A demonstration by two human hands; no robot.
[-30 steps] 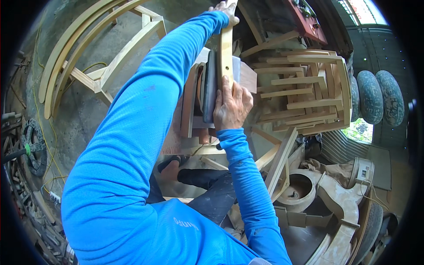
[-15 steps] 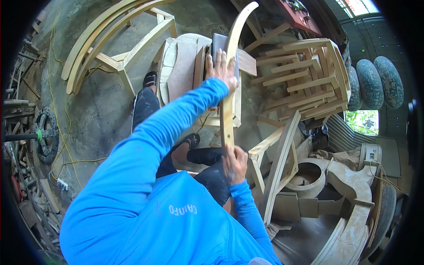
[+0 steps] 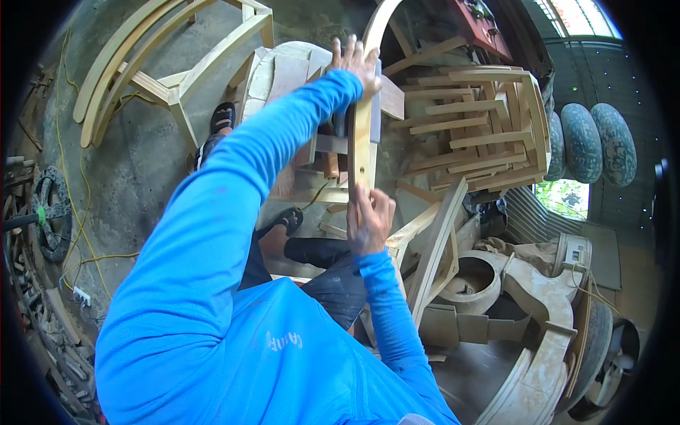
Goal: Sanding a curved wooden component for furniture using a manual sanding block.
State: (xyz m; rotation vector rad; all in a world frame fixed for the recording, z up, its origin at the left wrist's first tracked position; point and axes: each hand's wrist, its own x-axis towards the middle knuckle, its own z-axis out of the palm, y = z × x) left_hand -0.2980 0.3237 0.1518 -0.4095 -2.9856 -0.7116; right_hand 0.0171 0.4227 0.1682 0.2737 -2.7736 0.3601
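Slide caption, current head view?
Left hand spread across a long, curved, pale wooden strip, right hand at its near end; stacked pale wooden frames to the right.

Woodworking workshop, stacked wooden frames (image 3: 536,131), curved timber strips (image 3: 86,92), concrete floor (image 3: 145,188)

Curved wooden strip (image 3: 360,134), pale yellow with visible grain. The piece lies lengthwise away from the wearer, nearly straight along its near portion and bending rightward at the far end, which reaches the upper margin. A small dark round hole (image 3: 363,170) pierces the near portion. The middle overlaps a grey block (image 3: 375,113); contact cannot be determined.
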